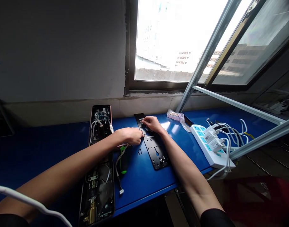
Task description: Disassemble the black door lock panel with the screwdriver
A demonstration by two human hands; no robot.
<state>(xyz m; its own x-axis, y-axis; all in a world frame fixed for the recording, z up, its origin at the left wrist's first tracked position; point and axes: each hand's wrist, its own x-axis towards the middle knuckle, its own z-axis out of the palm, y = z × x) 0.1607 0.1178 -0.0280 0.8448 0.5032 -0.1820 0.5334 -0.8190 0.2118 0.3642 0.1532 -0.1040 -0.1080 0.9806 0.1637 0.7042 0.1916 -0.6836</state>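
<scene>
Daylight floods through the window (173, 41), its pane blown almost white, the buildings outside (182, 58) washed pale! Over on the left, the wall (59, 47) sinks into grey shadow. Glare flashes off the blue tabletop (139, 176); the black plate's (150, 148) holes read clearly, while wide-angle stretch pulls the outer edges.

Here's the left forearm (80, 162) slicing across the long, black, wire-filled metal housing (106, 194), hiding its middle! Whatever sits at the right grip (153, 124) is too small to make out, and those tiny dark pieces (139, 150) on the blue tabletop (135, 178) blur together! The thick white cable (33, 203) exits left and below!
</scene>
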